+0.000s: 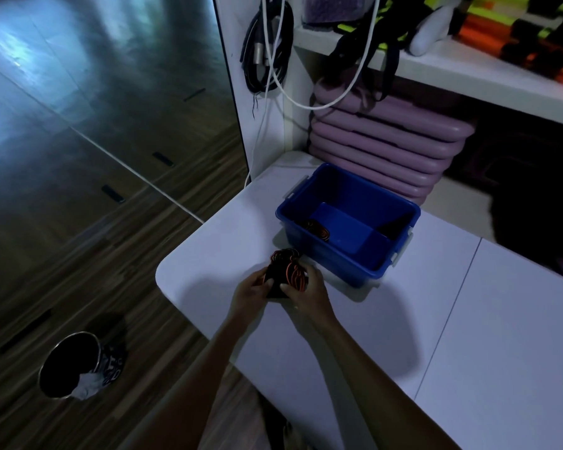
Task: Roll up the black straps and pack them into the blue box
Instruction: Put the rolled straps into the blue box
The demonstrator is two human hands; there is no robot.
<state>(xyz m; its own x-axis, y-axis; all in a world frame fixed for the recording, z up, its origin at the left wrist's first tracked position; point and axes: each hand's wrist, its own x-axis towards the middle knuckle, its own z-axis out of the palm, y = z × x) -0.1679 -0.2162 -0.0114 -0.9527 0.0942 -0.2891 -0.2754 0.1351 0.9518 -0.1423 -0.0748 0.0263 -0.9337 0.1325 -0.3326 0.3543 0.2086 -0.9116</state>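
We note a metal bin (72, 365) on the wooden floor at far left. Over the white counter (468, 319), the left hand (252, 292) is curled around one side of a black strap (285, 271) with orange edging, bunched in loose coils. The right hand (303, 292) grips its other side, thumb pressed on top. The bundle sits just in front of the blue box (348, 222). Inside the box, at its left wall, lies one rolled strap (317, 229).
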